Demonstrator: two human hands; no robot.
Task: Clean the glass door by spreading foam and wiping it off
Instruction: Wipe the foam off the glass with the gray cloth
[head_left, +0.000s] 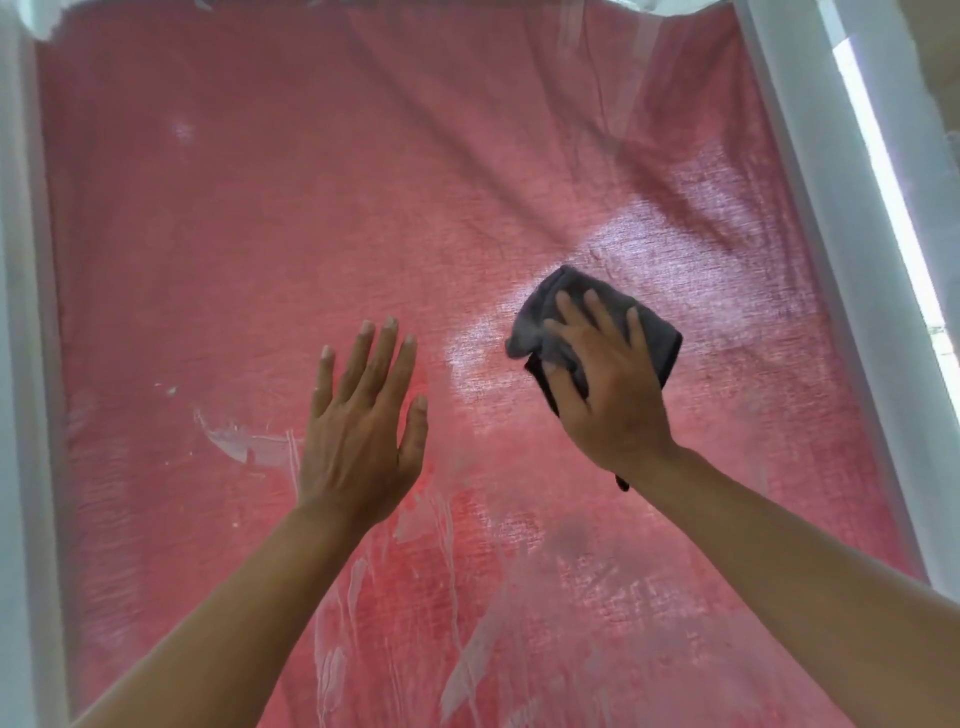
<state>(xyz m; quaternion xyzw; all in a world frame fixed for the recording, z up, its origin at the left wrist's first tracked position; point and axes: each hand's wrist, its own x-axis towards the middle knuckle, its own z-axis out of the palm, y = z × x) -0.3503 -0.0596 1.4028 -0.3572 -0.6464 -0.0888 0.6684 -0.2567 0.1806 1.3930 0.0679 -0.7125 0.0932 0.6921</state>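
The glass door pane (291, 218) fills the view, with a red curtain showing behind it. White foam streaks (234, 441) smear the lower left, and more foam runs down the bottom middle (467, 639). My left hand (363, 431) lies flat against the glass with its fingers straight. To its right, my right hand (602, 384) presses a folded dark grey cloth (550, 296) onto the pane, fingers spread over it and the thumb tucked round its lower edge. A hazy wiped patch (613, 249) sits just above the cloth.
A white door frame (810, 171) runs down the right side, with a bright gap (883, 171) beyond it. Another white frame edge (21, 364) borders the left. White material hangs over the top edge (660, 5).
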